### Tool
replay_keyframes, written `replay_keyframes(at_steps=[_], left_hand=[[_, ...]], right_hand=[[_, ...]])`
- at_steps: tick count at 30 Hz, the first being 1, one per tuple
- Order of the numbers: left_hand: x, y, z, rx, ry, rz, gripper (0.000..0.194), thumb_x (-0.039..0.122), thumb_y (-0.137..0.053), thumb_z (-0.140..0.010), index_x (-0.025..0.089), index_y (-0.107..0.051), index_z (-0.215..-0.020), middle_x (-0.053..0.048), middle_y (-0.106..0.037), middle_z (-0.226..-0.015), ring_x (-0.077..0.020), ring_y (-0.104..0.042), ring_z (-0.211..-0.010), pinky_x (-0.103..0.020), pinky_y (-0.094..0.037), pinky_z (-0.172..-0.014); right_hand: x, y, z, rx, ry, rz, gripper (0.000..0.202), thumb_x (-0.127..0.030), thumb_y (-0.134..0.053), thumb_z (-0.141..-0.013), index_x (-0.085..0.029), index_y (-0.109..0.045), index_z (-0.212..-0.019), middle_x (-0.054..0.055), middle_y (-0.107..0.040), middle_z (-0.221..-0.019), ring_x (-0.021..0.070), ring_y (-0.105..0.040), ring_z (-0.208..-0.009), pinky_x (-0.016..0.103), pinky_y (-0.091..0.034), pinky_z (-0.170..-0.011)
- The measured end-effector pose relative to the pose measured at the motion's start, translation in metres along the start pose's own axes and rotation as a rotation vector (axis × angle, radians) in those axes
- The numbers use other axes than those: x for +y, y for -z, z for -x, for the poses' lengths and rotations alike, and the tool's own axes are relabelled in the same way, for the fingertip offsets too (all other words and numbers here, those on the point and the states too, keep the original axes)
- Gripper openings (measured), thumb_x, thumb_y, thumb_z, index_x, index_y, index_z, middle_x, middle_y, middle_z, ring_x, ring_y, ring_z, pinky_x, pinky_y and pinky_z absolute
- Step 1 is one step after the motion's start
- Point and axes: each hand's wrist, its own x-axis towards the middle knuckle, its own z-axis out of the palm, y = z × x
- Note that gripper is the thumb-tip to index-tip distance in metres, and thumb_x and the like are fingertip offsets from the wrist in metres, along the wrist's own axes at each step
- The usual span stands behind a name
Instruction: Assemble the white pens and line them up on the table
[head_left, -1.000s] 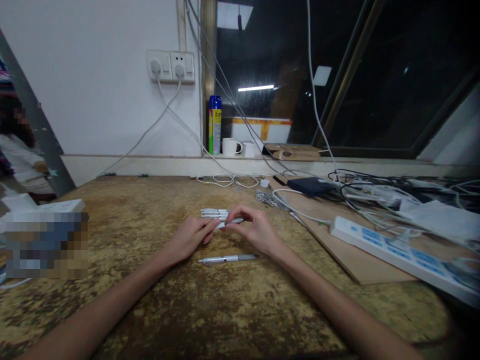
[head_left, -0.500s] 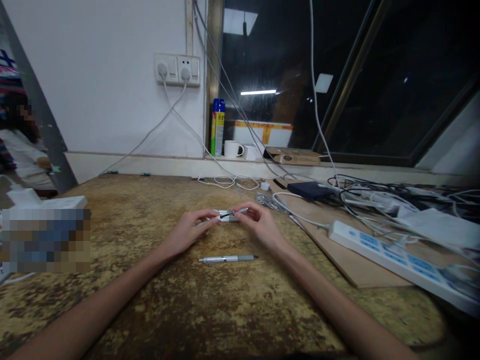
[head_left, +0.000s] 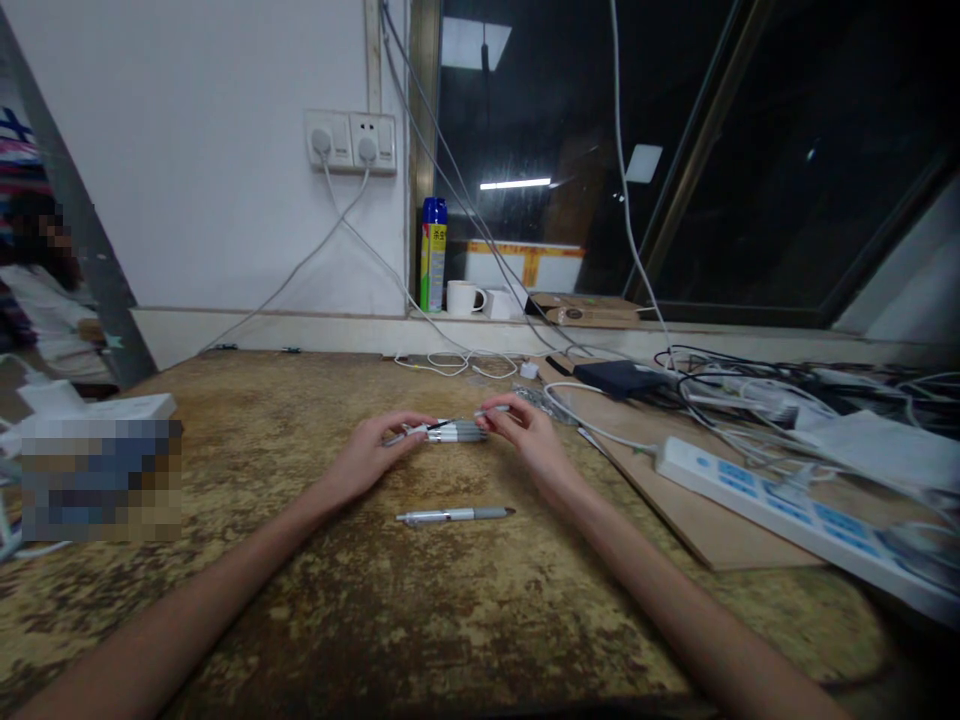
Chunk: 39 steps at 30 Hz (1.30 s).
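Observation:
Several white and grey pens (head_left: 455, 432) lie side by side on the worn wooden table (head_left: 300, 620). Just left of them, my left hand (head_left: 382, 447) pinches a pen body (head_left: 403, 435), from which a thin dark refill points right. My right hand (head_left: 519, 425) is closed on a small grey pen part (head_left: 491, 410), held slightly above and right of the row. The refill and the grey part are apart. Nearer to me, a single white and grey pen (head_left: 455, 516) lies crosswise, touched by neither hand.
At the right are a white power strip (head_left: 795, 520), a brown board (head_left: 675, 500) and tangled cables (head_left: 750, 400). A white plug block (head_left: 97, 410) stands at the left. A mug (head_left: 463, 298) and spray can (head_left: 433, 255) stand on the sill. A person (head_left: 45, 290) is at the far left.
My hands have moved apart, the left one leftward and the right one slightly up and right. The grey part has come away from the pen body, and more of the pen row shows.

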Motion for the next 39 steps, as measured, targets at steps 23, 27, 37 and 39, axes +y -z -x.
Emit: replay_keyframes(at_steps=[23,27,37,39], left_hand=[[-0.004,0.003,-0.004,0.007,0.01,0.054,0.035,0.042,-0.058,-0.097,0.022,-0.068,-0.125,-0.008,-0.073,-0.123,-0.0241,-0.068,-0.11,-0.038,-0.052,-0.095],[-0.011,0.003,-0.007,0.081,0.061,0.079,0.033,0.044,-0.062,-0.095,0.019,-0.069,-0.115,-0.008,-0.075,-0.116,-0.0234,-0.069,-0.106,-0.039,-0.051,-0.098],[-0.008,0.003,-0.005,0.042,0.093,0.073,0.029,0.043,-0.064,-0.092,0.023,-0.073,-0.111,-0.006,-0.075,-0.116,-0.0264,-0.069,-0.109,-0.041,-0.05,-0.1],[-0.01,0.003,-0.005,0.035,0.08,0.073,0.029,0.043,-0.063,-0.093,0.023,-0.073,-0.111,-0.006,-0.074,-0.117,-0.0261,-0.068,-0.11,-0.04,-0.05,-0.101]], right_hand=[[-0.006,0.008,-0.002,-0.125,0.109,0.167,0.033,-0.052,-0.062,-0.092,-0.02,-0.068,-0.085,0.004,-0.072,-0.083,0.0209,-0.067,-0.082,0.035,-0.051,-0.085],[-0.003,0.016,-0.006,-0.033,0.17,0.185,0.034,-0.053,-0.061,-0.092,-0.02,-0.067,-0.087,0.005,-0.072,-0.085,0.0216,-0.067,-0.084,0.036,-0.052,-0.086],[-0.006,0.014,-0.004,0.029,0.299,0.239,0.027,-0.047,-0.065,-0.092,-0.021,-0.066,-0.102,0.008,-0.072,-0.102,0.024,-0.069,-0.097,0.038,-0.052,-0.091],[-0.006,0.014,-0.004,0.022,0.335,0.252,0.025,-0.044,-0.065,-0.092,-0.022,-0.067,-0.102,0.008,-0.07,-0.105,0.0237,-0.068,-0.099,0.039,-0.052,-0.092]])
